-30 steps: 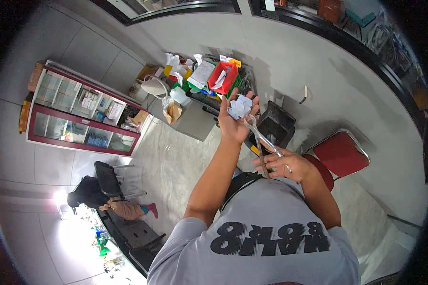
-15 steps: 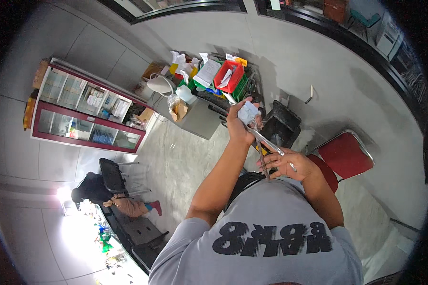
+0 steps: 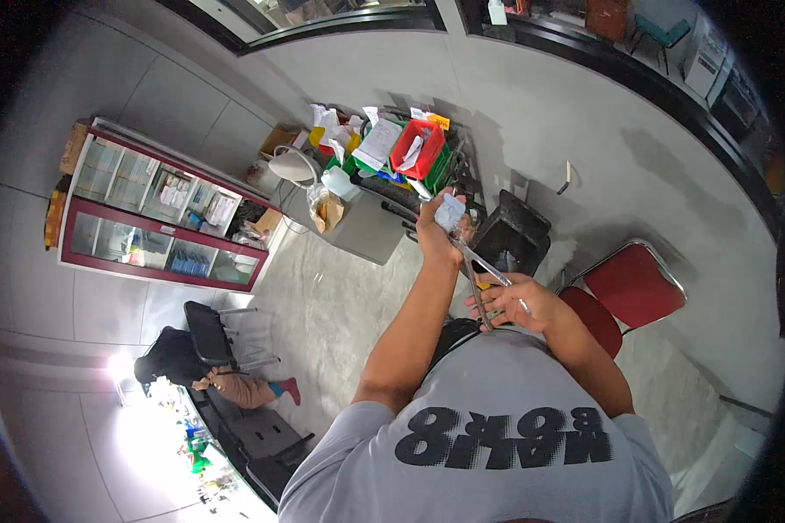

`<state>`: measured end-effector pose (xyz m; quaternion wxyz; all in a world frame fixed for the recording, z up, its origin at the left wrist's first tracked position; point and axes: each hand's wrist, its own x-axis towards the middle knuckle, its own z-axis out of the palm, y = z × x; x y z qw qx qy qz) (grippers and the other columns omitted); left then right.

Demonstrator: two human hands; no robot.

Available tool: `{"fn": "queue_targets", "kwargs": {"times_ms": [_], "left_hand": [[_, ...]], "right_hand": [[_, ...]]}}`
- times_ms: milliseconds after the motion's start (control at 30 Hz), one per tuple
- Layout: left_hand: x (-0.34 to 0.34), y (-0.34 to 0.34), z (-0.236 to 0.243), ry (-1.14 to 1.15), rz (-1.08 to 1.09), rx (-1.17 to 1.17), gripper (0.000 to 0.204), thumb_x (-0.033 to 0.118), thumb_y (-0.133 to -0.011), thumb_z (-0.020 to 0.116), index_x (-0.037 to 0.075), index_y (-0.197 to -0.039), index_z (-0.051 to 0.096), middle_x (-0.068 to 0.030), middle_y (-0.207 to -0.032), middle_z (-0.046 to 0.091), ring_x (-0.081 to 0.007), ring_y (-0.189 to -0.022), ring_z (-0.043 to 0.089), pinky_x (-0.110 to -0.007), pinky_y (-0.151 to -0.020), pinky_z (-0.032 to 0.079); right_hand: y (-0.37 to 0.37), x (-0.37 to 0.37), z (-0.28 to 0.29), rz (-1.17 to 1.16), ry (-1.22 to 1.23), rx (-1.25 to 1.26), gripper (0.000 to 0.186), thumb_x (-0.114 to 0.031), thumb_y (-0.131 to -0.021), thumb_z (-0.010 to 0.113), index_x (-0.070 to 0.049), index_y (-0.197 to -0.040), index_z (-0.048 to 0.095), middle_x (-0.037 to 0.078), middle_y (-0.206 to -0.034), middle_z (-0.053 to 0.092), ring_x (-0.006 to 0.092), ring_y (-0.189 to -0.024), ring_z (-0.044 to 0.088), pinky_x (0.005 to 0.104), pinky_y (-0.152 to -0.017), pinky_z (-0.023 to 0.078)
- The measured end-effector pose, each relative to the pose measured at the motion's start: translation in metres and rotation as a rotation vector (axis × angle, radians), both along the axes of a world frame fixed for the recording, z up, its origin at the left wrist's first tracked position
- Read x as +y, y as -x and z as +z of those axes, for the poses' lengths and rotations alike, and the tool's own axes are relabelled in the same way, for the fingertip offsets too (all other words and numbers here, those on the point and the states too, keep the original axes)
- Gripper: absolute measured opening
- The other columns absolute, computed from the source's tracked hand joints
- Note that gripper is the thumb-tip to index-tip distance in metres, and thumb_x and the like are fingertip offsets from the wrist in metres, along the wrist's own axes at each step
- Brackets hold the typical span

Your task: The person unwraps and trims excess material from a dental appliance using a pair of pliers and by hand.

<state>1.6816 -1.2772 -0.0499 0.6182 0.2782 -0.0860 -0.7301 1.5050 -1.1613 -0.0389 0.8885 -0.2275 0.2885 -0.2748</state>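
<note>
My left hand [image 3: 436, 231] is closed around a small whitish-blue packet [image 3: 449, 213] that looks like crumpled clear plastic. From beside this packet, a long metal tool with two slim legs [image 3: 490, 271], resembling tongs, runs down toward my waist, its legs spread in a V. My right hand [image 3: 528, 301] is at the legs' lower part, one leg lying over the hand and the other by the fingertips. The tool's upper end is partly hidden at my left hand, so what it grips there does not show.
Ahead stands a grey desk [image 3: 366, 235] with a red basket [image 3: 419, 150], papers and a paper bag [image 3: 326, 212]. Near my hands is a black bin [image 3: 513, 231]; a red chair [image 3: 635, 281] stands to the right. At left are a glass-door cabinet [image 3: 161, 235] and a seated person [image 3: 179, 357].
Both hands have shifted slightly left and down with the packet and the metal tool. The view has moved a little. The grip looks about the same.
</note>
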Motion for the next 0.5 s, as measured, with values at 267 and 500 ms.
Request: {"fn": "queue_targets", "kwargs": {"times_ms": [267, 500], "left_hand": [[0.002, -0.001, 0.011, 0.025, 0.054, -0.128, 0.040, 0.028, -0.087, 0.054, 0.006, -0.121, 0.053, -0.0150, -0.090, 0.066, -0.0234, -0.050, 0.054, -0.033, -0.036, 0.041], [0.000, 0.001, 0.009, 0.040, 0.060, -0.155, 0.041, 0.031, -0.087, 0.059, 0.005, -0.119, 0.054, -0.0128, -0.090, 0.066, -0.0218, -0.050, 0.055, -0.033, -0.038, 0.043]], "right_hand": [[-0.003, 0.007, -0.004, 0.016, 0.013, -0.017, 0.056, -0.012, -0.088, 0.064, 0.003, -0.139, 0.046, 0.017, -0.116, 0.064, 0.0249, -0.102, 0.064, 0.0389, -0.089, 0.052], [-0.002, 0.000, -0.019, 0.070, 0.048, -0.101, 0.052, -0.002, -0.086, 0.063, 0.002, -0.136, 0.050, 0.010, -0.104, 0.063, 0.0196, -0.095, 0.064, 0.0349, -0.085, 0.053]]}}
